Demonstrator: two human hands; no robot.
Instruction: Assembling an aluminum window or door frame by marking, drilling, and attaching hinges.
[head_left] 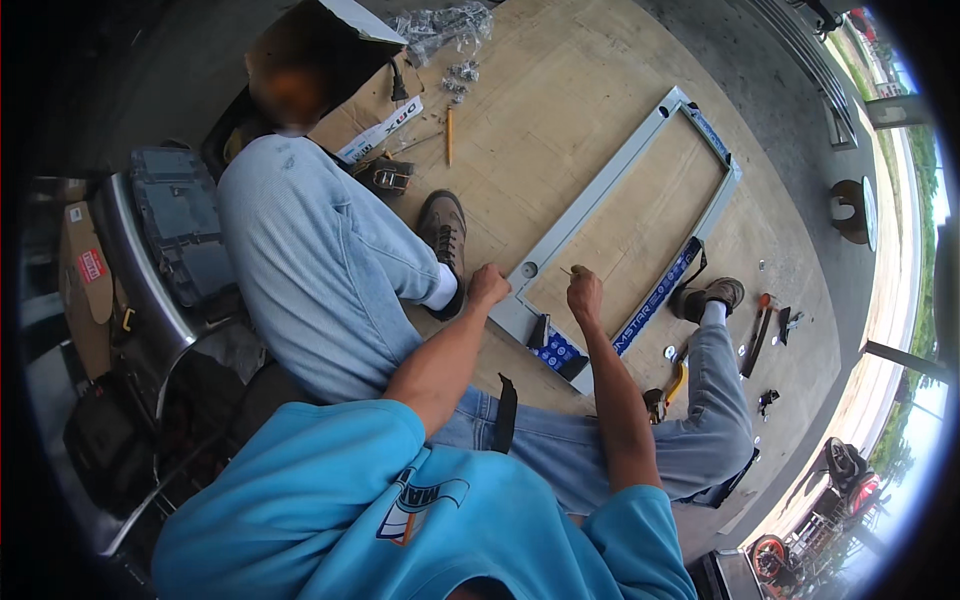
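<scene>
A grey metal frame [590, 205], long and rectangular, lies on the floor between my feet, with blue printed film on some of its sides. My left hand [489, 287] is closed at the outer edge of its left rail, close to a round hole; whatever its fingers hold is hidden. Over the frame's opening, my right hand [584, 297] is closed around a thin, short rod-like thing [567, 271] that points toward the round hole. The rod is too small to name more exactly.
A cardboard box [362, 105], a pencil [449, 135] and clear plastic wrapping [440, 28] lie ahead on the left. To the right are a hammer-like tool [762, 330], a yellow-handled tool [679, 378] and small loose parts. My shoes [442, 230] flank the frame.
</scene>
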